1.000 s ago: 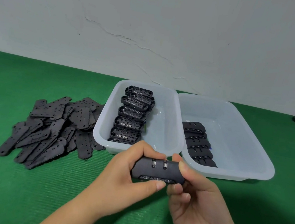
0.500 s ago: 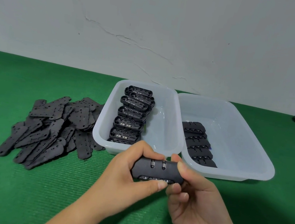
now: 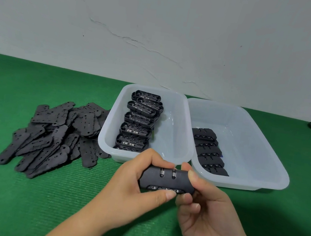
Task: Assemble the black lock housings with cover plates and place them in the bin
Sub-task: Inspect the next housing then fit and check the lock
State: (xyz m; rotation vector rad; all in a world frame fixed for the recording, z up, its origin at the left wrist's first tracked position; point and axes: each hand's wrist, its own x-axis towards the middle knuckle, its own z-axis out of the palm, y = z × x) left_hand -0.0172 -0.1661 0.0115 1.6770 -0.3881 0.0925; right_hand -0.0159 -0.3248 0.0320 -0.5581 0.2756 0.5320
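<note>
Two hands grip one lock just in front of the bins: the left hand is curled round its left end, the right hand pinches its right end. The cover plate seems to be pressed home, so this looks like the seating step; next, a short carry to the right bin is called for, beside the finished locks. Open housings are left in the left bin, and loose plates are heaped to its left. The right bin's near rim must be cleared.

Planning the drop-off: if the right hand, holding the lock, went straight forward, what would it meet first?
Probably the near rim of the right bin, just beyond the right hand and lock; depth unclear.
</note>
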